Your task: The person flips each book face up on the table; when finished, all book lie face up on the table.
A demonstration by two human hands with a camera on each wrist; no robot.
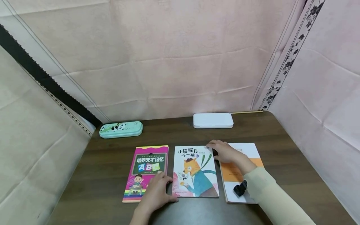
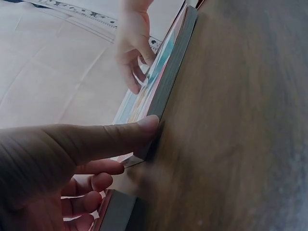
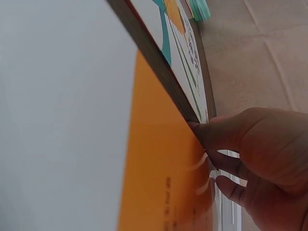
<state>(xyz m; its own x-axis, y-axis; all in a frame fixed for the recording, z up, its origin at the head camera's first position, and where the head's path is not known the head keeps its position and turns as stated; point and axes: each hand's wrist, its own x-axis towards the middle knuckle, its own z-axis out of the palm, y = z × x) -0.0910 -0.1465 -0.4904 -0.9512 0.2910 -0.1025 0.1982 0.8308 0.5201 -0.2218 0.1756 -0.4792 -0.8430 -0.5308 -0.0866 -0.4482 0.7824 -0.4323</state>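
Observation:
A picture book with a cat on its cover (image 1: 194, 175) lies flat on the table in the middle of three books. At its lower left corner is my left hand (image 1: 158, 192), thumb along the bottom edge and index finger by the side. My right hand (image 1: 225, 153) grips the upper right corner, its thumb (image 3: 216, 132) against the book's right side. In the left wrist view, the cat book's page edges (image 2: 171, 72) face the camera. A pink book (image 1: 146, 156) lies left of it, partly behind my left hand. A white and orange book (image 1: 230, 175) lies beneath my right forearm.
A mint pencil case with pandas (image 1: 121, 129) stands at the back left of the brown table (image 1: 92, 175). Farther right is a white case (image 1: 212, 120), with a thin yellowish stick (image 1: 247, 112) beside it. Pale cloth (image 1: 168, 62) walls the back and sides.

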